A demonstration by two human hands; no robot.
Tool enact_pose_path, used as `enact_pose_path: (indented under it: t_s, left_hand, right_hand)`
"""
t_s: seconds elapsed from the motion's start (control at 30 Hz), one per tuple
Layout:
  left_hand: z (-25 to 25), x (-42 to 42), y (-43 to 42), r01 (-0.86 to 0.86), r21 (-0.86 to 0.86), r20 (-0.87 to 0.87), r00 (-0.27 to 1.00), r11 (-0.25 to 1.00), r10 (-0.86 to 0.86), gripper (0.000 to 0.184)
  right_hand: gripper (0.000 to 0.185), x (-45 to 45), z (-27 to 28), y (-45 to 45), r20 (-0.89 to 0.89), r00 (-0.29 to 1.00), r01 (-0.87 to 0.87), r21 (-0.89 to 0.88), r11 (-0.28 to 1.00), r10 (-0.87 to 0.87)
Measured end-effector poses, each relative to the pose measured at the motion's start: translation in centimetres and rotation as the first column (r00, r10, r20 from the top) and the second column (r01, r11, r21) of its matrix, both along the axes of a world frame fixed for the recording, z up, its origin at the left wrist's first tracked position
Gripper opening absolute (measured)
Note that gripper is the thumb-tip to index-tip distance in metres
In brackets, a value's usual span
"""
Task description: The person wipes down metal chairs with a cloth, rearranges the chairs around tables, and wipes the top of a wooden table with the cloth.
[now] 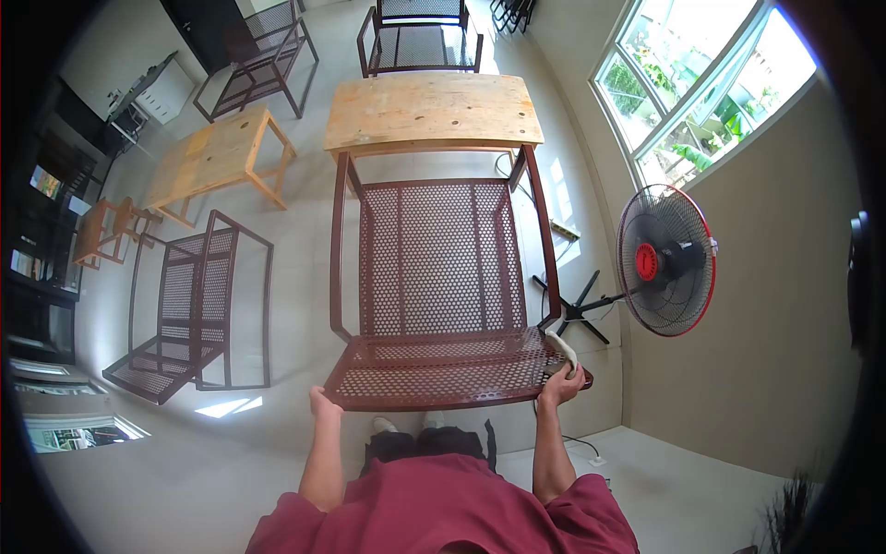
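Observation:
A dark red-brown metal bench (441,249) with a perforated seat and armrests stands in front of me, its backrest (434,371) nearest my body. My left hand (323,403) is closed around the left end of the backrest. At the opposite end, my right hand (561,384) is closed at the corner, with a whitish cloth (562,350) by its thumb and fingers. The cloth lies against the backrest's right edge. Part of the right fingers is hidden behind the cloth and the frame.
A wooden table (434,109) stands just beyond the bench, with another metal bench (420,48) behind it. To the right are a standing fan (666,261) and a window (701,83). On the left are a lower wooden table (210,157) and a metal bench (197,295).

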State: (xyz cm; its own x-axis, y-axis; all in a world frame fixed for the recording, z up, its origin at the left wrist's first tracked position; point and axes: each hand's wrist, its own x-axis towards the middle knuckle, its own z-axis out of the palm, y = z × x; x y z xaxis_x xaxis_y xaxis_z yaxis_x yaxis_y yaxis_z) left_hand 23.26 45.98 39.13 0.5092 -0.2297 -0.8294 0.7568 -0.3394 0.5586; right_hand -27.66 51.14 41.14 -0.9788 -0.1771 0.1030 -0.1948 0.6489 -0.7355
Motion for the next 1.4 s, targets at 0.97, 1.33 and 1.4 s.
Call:
enact_pose_path:
  t_s: [0.97,1.33,1.4]
  left_hand:
    - [2.5,3.8,10.2,0.589,-0.159,0.271,0.798,0.792,-0.539,0.045]
    - [13.0,13.3,9.3,0.944,-0.225,0.584,0.33,0.242,-0.741,0.106]
    - [13.3,17.2,8.9,0.964,-0.102,0.661,0.251,0.247,-0.707,0.109]
  right_hand:
    - [0.023,16.9,6.6,2.7,-0.215,0.839,-0.542,-0.237,0.806,0.5]
    - [0.025,43.7,15.7,-0.4,0.159,-0.233,-0.923,-0.346,-0.167,0.959]
    - [0.027,48.1,16.8,-1.2,0.273,-0.36,-0.89,-0.387,-0.241,0.892]
